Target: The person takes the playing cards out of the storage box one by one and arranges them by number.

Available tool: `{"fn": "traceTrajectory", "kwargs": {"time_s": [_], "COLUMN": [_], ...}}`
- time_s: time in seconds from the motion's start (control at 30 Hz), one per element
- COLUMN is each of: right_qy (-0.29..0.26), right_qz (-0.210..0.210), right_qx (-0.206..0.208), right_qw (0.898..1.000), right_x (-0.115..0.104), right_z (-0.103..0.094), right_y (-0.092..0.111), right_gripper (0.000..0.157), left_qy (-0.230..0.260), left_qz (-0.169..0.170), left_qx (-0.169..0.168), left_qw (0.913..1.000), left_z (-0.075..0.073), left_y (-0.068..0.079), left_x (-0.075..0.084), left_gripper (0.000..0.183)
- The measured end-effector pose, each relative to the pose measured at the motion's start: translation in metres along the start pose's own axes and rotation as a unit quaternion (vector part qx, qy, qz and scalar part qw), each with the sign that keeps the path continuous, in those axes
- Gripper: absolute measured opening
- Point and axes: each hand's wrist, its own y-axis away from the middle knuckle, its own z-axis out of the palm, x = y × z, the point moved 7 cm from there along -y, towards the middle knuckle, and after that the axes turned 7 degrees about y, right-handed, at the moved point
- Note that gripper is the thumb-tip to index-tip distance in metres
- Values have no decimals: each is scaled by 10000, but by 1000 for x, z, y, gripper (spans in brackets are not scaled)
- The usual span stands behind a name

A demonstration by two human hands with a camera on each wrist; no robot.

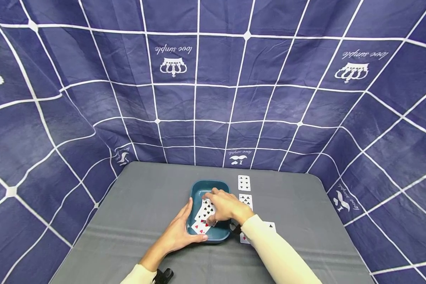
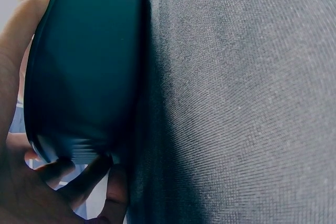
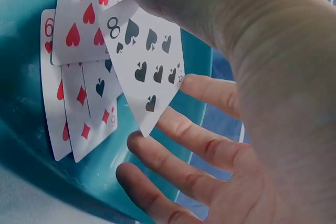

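A teal oval tub (image 1: 213, 239) stands on the grey table with several playing cards in it. My left hand (image 1: 180, 232) grips its near left corner, thumb at the near rim and fingers along the left wall. The left wrist view shows those fingers around the tub's outer wall (image 2: 89, 61). Inside the tub, my right hand (image 1: 225, 205) pinches an eight of spades (image 3: 144, 72) between thumb and index finger, the other fingers spread. Beneath it lie overlapping cards, among them a hearts card (image 3: 84, 19), a six of diamonds (image 3: 84, 135) and a partly covered six of hearts (image 3: 52, 119).
To the tub's right lie a six-pip black card (image 1: 244, 183) and a clubs card (image 1: 245, 198). Nearer me, a clubs card (image 1: 271, 226) and a diamonds card (image 1: 243, 239) are partly hidden by the right sleeve. A blue checked cloth (image 1: 213, 102) surrounds the grey table (image 1: 156, 189).
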Motion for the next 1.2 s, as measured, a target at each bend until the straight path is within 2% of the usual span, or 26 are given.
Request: {"fn": "traceTrajectory", "kwargs": {"time_s": [0.33, 0.67, 0.9, 1.2], "right_qy": [-254, -390, -770, -911], "right_qz": [61, -249, -14, 336], "right_qx": [292, 781, 846, 1020], "right_qw": [9992, 9959, 9934, 9900], "right_x": [12, 13, 21, 38], "right_z": [-8, -13, -20, -30], "right_y": [16, 31, 48, 75], "right_gripper": [87, 83, 83, 81], "left_qy": [-14, -125, -84, -114], "left_qz": [1, 13, 52, 99], "left_qx": [-79, 11, 8, -27], "left_qw": [10000, 9999, 10000, 9999], "left_z": [4, 1, 2, 1], "left_y": [0, 1, 1, 0], "left_x": [4, 4, 5, 6], "left_gripper": [151, 150, 152, 152]}}
